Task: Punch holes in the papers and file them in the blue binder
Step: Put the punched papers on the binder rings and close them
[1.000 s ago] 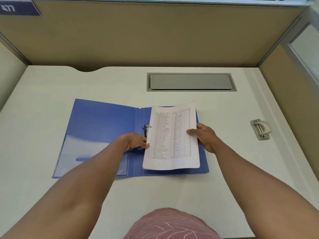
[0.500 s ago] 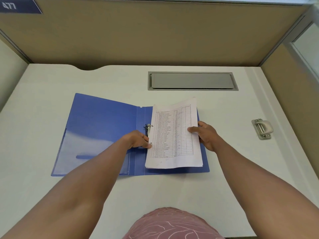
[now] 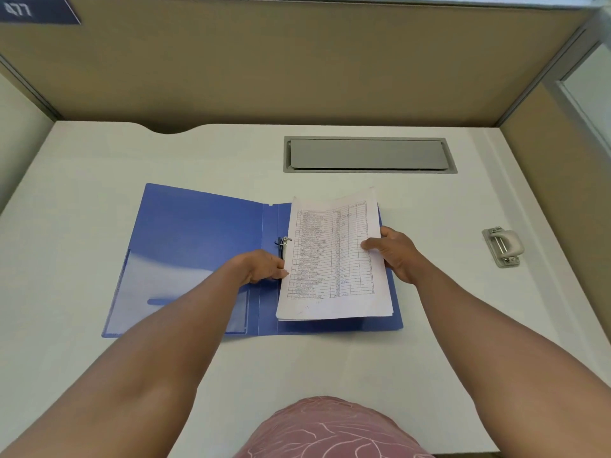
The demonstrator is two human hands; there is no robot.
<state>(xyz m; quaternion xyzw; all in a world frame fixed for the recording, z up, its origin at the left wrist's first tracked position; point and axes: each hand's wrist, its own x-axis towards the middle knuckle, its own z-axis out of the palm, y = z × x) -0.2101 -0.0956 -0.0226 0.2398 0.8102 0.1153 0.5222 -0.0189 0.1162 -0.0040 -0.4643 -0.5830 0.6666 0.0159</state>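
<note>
The blue binder (image 3: 201, 239) lies open and flat in the middle of the white desk. A stack of printed papers (image 3: 330, 256) lies over its right half, its left edge at the metal ring clip (image 3: 282, 242) on the spine. My left hand (image 3: 261, 267) pinches the stack's left edge just below the clip. My right hand (image 3: 395, 251) grips the stack's right edge, thumb on top. A grey hole punch (image 3: 502, 246) sits on the desk to the right, apart from both hands.
A grey cable hatch (image 3: 368, 155) is set into the desk behind the binder. Tan partition walls (image 3: 297, 71) close the desk on three sides. A clear pocket (image 3: 178, 292) lines the binder's left inner cover.
The camera view has shifted slightly. Both hands still hold the stack at the ring clip, with the papers' left edge nudged a little against it.
</note>
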